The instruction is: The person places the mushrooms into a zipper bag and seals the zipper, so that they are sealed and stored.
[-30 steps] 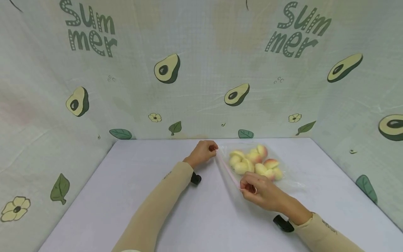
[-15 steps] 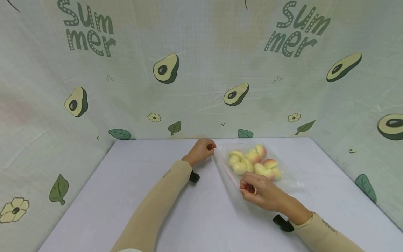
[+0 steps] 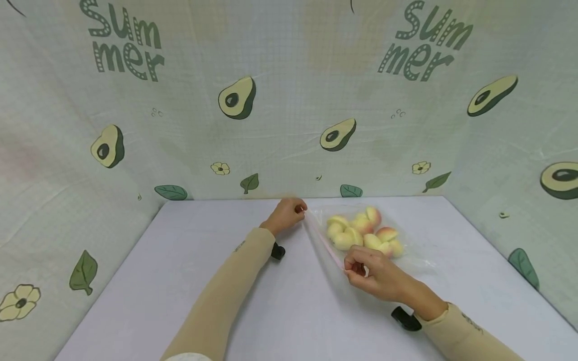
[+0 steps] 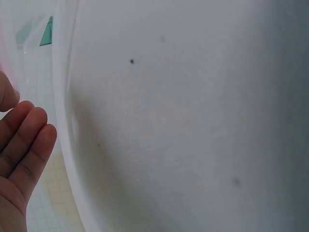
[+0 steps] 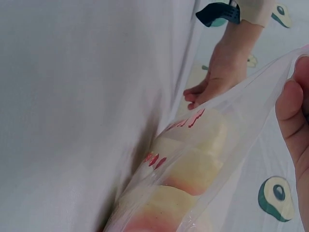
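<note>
A clear plastic zip bag [image 3: 413, 264] with a pink strip [image 3: 326, 243] along its mouth lies on the right half of the table. Inside it are several rounded pieces [image 3: 343, 239], pale yellow blushing to pinkish red, grouped in clumps. My left hand [image 3: 285, 215] pinches the far end of the pink strip. At the near end, the thumb and forefinger of my right hand [image 3: 381, 276] pinch the same strip. It runs fairly straight between both hands. In the right wrist view, the bag [image 5: 256, 104] rises towards my right fingers, and red print shows on the plastic.
The white tabletop [image 3: 180, 281] extends to my left and in front. A cloth printed with avocados, leaves and lettering [image 3: 280, 60] hangs behind and along both sides. Each wrist wears a small black device [image 3: 406, 319].
My left hand has shifted slightly left and away, drawing its end of the strip along. My right hand stays in place; the whole head view has drifted a little.
</note>
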{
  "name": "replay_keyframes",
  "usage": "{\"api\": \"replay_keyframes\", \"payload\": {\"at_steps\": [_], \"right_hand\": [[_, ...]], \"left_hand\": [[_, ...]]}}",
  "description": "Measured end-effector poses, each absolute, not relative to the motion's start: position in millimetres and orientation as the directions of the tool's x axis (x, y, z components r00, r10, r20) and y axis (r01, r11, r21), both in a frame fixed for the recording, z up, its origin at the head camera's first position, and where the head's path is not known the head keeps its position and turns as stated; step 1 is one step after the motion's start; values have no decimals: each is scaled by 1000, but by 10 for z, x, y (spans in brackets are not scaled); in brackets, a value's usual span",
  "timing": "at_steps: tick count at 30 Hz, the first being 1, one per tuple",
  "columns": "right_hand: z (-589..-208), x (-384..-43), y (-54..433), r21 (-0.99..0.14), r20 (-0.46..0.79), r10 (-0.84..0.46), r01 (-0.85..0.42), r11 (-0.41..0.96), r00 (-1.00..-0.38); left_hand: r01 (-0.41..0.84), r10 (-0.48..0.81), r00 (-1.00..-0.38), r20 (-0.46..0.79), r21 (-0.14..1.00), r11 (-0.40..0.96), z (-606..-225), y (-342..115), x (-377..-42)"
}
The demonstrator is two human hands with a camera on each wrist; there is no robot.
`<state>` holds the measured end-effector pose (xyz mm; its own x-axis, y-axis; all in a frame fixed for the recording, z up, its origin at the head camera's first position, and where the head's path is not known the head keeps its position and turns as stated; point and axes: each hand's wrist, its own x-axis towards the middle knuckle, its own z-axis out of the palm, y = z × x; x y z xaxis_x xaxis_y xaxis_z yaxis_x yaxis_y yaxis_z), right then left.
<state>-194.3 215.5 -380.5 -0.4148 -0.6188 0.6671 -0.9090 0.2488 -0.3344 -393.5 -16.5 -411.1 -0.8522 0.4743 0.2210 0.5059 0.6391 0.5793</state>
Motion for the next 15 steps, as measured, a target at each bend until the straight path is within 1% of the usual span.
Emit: {"api": "replay_keyframes", "payload": {"at_steps": [5,10,15], "right_hand": [[-3636,-1844,2091,-346,673,-614,-909,231,-412],[-3634,-1843,2083,-337,682,-615,-916,217,-396],[-3668,-1847,2072,-348,671,-606,-904,250,-426]], "left_hand": [[506,478,-851,217,580,638,-4107,-166,-3951],[524,481,-843,239,566,636,-4126,-147,-3967],[547,476,-833,282,551,630,-4160,-131,-3956]]}}
